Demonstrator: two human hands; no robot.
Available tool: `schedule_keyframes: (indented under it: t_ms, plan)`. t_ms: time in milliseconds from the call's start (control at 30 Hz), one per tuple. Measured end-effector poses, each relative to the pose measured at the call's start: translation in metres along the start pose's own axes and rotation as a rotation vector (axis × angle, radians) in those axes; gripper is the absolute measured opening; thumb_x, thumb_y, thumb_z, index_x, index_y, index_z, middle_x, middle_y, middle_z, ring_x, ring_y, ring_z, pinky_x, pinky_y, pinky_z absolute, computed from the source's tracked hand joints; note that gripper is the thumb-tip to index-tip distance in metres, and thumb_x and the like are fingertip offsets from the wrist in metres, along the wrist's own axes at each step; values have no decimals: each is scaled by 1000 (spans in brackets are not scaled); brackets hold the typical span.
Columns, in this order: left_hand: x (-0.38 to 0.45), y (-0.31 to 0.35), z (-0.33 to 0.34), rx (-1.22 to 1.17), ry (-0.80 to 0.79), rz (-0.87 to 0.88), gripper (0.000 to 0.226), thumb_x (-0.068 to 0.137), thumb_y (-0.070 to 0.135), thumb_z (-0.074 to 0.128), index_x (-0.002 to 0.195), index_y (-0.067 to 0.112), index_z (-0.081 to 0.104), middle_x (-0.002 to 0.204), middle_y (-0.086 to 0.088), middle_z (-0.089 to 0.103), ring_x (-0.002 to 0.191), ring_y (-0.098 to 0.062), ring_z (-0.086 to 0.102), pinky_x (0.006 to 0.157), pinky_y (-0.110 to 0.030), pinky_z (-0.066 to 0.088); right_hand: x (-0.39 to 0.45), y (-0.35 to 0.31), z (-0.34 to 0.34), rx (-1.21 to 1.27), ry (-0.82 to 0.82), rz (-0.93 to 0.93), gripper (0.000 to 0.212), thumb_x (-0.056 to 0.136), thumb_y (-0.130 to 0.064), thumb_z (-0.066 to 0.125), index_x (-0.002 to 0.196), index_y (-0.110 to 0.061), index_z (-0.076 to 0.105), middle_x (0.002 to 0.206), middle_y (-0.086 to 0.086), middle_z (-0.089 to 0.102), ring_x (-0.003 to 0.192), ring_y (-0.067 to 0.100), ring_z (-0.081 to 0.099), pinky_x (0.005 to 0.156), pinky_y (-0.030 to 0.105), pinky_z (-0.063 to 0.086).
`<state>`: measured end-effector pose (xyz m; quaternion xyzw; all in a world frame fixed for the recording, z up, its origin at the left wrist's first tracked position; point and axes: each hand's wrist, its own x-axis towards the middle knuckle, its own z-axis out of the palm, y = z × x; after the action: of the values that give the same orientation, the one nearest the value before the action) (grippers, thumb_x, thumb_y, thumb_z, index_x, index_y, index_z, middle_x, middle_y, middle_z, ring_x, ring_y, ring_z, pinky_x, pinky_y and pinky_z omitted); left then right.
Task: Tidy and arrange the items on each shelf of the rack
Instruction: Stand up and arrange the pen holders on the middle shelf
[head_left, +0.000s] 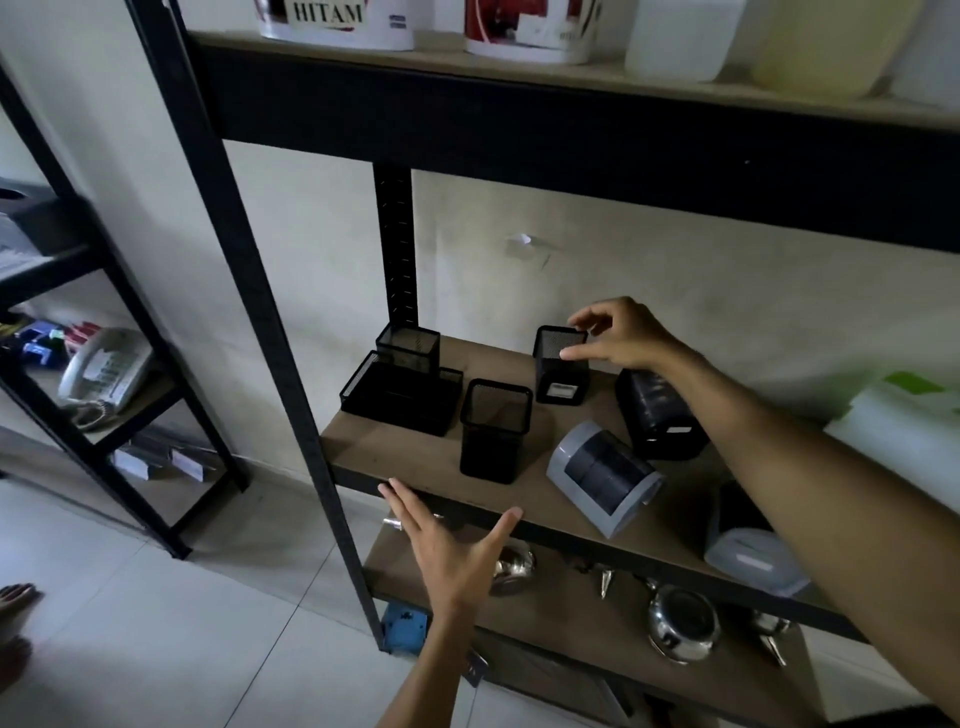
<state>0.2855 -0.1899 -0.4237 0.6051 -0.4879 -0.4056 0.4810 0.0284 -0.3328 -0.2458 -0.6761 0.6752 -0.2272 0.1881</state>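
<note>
Pinching a mesh pen cup (561, 364) — right hand (623, 335); left hand (452, 551) spread, grip empty.

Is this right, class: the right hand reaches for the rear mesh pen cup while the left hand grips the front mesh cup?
Not quite. In the head view the left hand hovers open at the shelf edge, gripping nothing. The right hand is at the rear mesh cup; the front mesh cup stands untouched.

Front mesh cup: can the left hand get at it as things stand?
Probably yes. The left hand is open at the shelf's front edge, and the front mesh cup stands just behind that edge with nothing between them. The right hand is at the rear cup.
</note>
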Motion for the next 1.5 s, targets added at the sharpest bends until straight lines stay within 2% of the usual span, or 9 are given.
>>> schedule_keyframes:
  t_ms: [200,500,700,833,933,1033,1167,1333,1500]
  plan:
    - [-1,-1,1,18,25,7,153,52,62,90,158,35,-16,159,30,-28,155,-15,-2,122,-45,22,30,19,-3,-56,-41,35,84,68,-41,94,141,-16,59,143,4,59,127,22,56,96,30,42]
    - [-2,6,6,27,34,-5,151,54,54,90,157,33,-18,161,23,-29,147,-1,-5,115,-31,14,61,48,1,-29,-246,110,77,66,-36,96,132,-11,66,116,-2,65,112,20,63,104,34,47]
    - [0,6,8,37,51,-9,148,56,55,87,157,33,-19,161,22,-30,147,1,-11,115,-31,8,65,48,-1,65,-258,65,55,58,-29,100,101,-13,71,98,3,73,80,14,66,73,30,54]
    - [0,5,9,44,57,-10,148,58,53,88,157,32,-19,162,21,-29,146,3,-12,115,-29,7,59,38,-8,139,-228,35,50,53,-29,99,88,-3,74,79,9,77,71,17,68,70,32,60]
    - [0,5,9,56,61,-7,147,58,51,88,158,29,-18,163,18,-28,144,6,-12,114,-25,3,47,31,-6,72,-134,7,40,59,-28,100,81,-9,73,72,1,74,60,7,64,62,22,51]
    - [1,3,10,47,64,-4,148,57,51,88,159,28,-17,163,17,-28,148,2,-12,114,-25,5,33,26,-2,-40,-50,-45,35,58,-32,101,72,-20,72,73,-10,70,69,0,63,64,18,45]
    - [1,-1,8,28,44,2,150,57,51,90,159,28,-17,163,18,-27,151,-2,-10,115,-26,8,15,26,10,-147,24,-9,36,57,-35,101,67,-25,68,73,-9,70,72,10,66,70,25,51]
    - [-2,2,6,17,20,-18,151,55,56,90,159,32,-17,163,20,-28,147,1,-5,116,-30,13,3,17,21,-286,24,36,35,63,-38,98,74,-27,66,78,-6,68,82,19,69,77,34,58]
    - [-1,-3,3,23,9,-6,152,54,65,88,158,35,-18,161,23,-29,155,-14,-3,124,-47,19,-12,11,16,-288,52,38,46,61,-41,98,96,-26,73,99,-5,73,99,21,69,87,38,57]
